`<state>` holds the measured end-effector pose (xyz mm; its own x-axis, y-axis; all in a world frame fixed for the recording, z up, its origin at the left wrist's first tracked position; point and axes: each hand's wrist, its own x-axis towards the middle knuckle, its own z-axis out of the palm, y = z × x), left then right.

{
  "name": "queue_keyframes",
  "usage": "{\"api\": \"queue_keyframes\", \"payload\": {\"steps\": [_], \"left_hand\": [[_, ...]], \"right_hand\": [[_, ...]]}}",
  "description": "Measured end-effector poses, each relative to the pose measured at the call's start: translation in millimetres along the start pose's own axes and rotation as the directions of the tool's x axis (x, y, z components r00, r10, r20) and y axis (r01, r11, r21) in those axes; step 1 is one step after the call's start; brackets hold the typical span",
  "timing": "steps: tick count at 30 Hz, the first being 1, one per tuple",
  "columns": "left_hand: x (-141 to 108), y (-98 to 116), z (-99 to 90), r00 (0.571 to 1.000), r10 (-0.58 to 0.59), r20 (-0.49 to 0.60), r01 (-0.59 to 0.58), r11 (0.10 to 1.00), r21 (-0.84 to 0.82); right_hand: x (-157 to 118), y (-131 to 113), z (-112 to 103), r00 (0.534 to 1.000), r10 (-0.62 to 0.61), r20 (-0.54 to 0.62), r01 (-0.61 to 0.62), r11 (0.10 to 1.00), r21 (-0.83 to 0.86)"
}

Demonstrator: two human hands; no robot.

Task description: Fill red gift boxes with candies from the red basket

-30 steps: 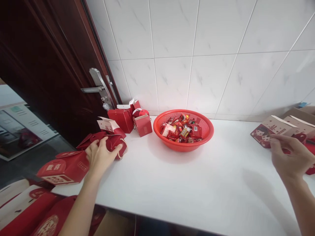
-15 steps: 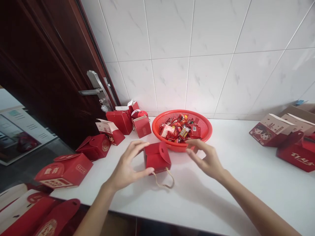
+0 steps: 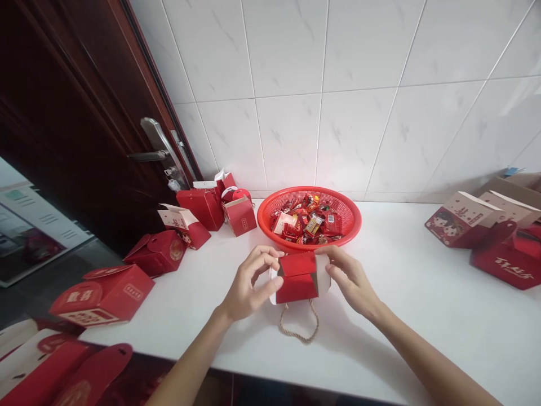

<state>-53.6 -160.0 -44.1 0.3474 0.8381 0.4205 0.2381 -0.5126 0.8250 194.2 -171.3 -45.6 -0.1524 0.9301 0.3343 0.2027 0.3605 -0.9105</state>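
Observation:
A small red gift box with a twisted rope handle stands on the white table in front of me. Its two side flaps are spread outward, showing their white insides, while red inner flaps partly cover the top. My left hand grips the box's left flap between thumb and fingers. On the other side, my right hand has its fingers closed on the right flap. Just behind the box sits a red plastic basket holding many wrapped candies.
Several red gift boxes line the left side, including a large one and a smaller one. More boxes stand at the right by a cardboard carton. A tiled wall rises behind; a dark door is at the left.
The box's side flaps have been pulled outward. My right hand has come in from beside the basket onto the right flap, and the box and left hand have shifted slightly right.

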Motion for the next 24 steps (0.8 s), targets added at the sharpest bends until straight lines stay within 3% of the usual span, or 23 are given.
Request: {"api": "queue_keyframes", "payload": {"steps": [4, 8, 12, 17, 20, 24], "left_hand": [[5, -5, -7.8, 0.992, -0.116, -0.046, 0.112, 0.991, -0.073], [6, -11, -13.5, 0.984, -0.175, 0.02, 0.173, 0.982, 0.076], [5, -8, -13.6, 0.99, -0.111, 0.082, 0.079, 0.945, 0.318], [5, 0, -10.8, 0.994, -0.007, 0.11, -0.057, 0.82, 0.57], [5, 0, -11.1, 0.994, 0.028, 0.104, -0.086, 0.785, 0.614], [5, -2, -12.3, 0.992, 0.035, 0.122, -0.099, 0.81, 0.578]], "right_hand": [[3, 7, -2, 0.996, 0.074, 0.053, -0.08, 0.99, 0.113], [6, 15, -2, 0.992, 0.096, 0.082, -0.103, 0.99, 0.095], [7, 20, -1, 0.997, 0.041, 0.063, -0.041, 0.999, -0.004], [5, 21, 0, 0.998, -0.01, 0.059, 0.018, 0.991, -0.134], [4, 21, 1, 0.997, -0.052, 0.058, 0.063, 0.978, -0.2], [1, 23, 2, 0.988, -0.153, 0.033, 0.156, 0.948, -0.276]]}}
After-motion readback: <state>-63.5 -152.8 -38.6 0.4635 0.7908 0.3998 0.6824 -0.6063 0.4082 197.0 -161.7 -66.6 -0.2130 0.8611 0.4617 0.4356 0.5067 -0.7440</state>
